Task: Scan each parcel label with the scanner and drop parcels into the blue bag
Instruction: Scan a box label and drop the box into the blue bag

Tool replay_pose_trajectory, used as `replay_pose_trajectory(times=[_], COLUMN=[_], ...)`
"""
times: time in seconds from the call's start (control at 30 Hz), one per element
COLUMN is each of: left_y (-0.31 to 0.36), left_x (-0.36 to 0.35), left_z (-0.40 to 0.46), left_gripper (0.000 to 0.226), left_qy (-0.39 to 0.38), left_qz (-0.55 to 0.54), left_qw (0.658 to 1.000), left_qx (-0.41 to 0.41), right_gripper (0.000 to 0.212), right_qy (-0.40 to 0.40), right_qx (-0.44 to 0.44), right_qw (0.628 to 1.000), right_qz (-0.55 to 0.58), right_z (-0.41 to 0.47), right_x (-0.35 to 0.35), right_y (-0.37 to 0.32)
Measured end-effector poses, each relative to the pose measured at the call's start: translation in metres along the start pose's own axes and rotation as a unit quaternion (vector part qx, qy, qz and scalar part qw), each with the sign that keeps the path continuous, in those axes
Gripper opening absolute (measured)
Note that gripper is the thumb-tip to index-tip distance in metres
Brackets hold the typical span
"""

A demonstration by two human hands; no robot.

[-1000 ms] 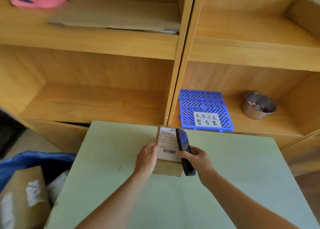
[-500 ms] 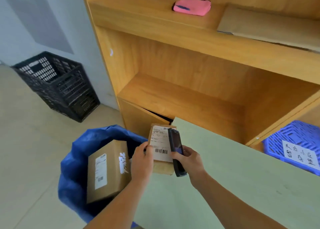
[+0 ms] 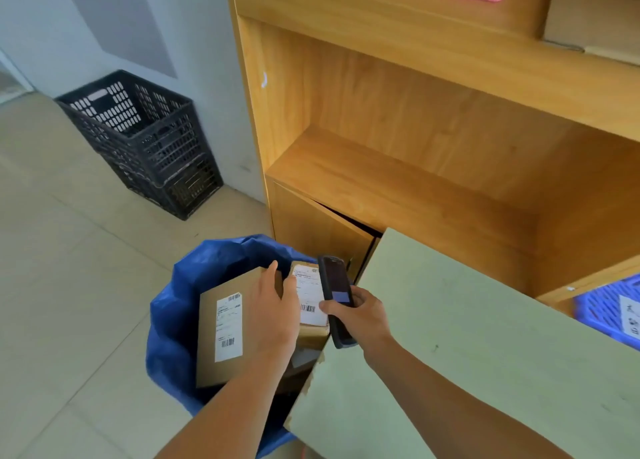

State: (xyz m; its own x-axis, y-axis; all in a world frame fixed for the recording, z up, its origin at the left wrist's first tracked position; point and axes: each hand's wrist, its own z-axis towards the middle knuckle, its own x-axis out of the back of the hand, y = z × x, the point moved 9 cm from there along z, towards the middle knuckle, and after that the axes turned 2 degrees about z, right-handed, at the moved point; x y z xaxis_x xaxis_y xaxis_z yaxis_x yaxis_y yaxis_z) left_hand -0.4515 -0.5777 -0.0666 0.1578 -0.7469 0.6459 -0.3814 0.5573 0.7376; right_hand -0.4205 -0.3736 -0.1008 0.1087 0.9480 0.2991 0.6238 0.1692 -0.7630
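Both hands have carried the small parcel [image 3: 309,299] off the bench [image 3: 485,354] and over the blue bag [image 3: 173,320]. The left hand [image 3: 275,311] grips its left edge, fingers closed around it, label up. The right hand [image 3: 360,314] is wrapped around the scanner [image 3: 335,285], just beside the label. 1 larger parcel [image 3: 225,330] lies in the bag.
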Motion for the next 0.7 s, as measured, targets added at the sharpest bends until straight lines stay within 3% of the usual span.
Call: replay_pose_trajectory(times=[0.03,0.2,0.3,0.5,0.7], left_y=[0.002,0.031,0.049,0.096,0.148], left_x=[0.001,-0.005,-0.027,-0.086,-0.164], left_z=[0.003,0.002,-0.004,-0.047,-0.124], left_gripper=[0.066,0.048,0.057,0.053,0.056], left_qy=[0.006,0.002,-0.043,-0.128,-0.197], left_qz=[-0.012,-0.017,-0.028,-0.036,-0.004], left_qw=[1.000,1.000,0.998,0.989,0.973], left_qx=[0.009,-0.017,-0.032,-0.071,-0.118], right_gripper=[0.055,0.055,0.056,0.054,0.055], right_qy=[0.009,0.047,0.076,0.134,0.220], right_qx=[0.002,0.021,0.027,0.018,-0.017], right_qw=[1.000,0.999,0.996,0.989,0.972], right_qz=[0.000,0.019,0.029,0.060,0.085], right_z=[0.001,-0.002,-0.006,-0.024,-0.056], right_x=[0.005,0.044,0.077,0.159,0.269], right_y=[-0.001,-0.009,-0.007,0.016,0.076])
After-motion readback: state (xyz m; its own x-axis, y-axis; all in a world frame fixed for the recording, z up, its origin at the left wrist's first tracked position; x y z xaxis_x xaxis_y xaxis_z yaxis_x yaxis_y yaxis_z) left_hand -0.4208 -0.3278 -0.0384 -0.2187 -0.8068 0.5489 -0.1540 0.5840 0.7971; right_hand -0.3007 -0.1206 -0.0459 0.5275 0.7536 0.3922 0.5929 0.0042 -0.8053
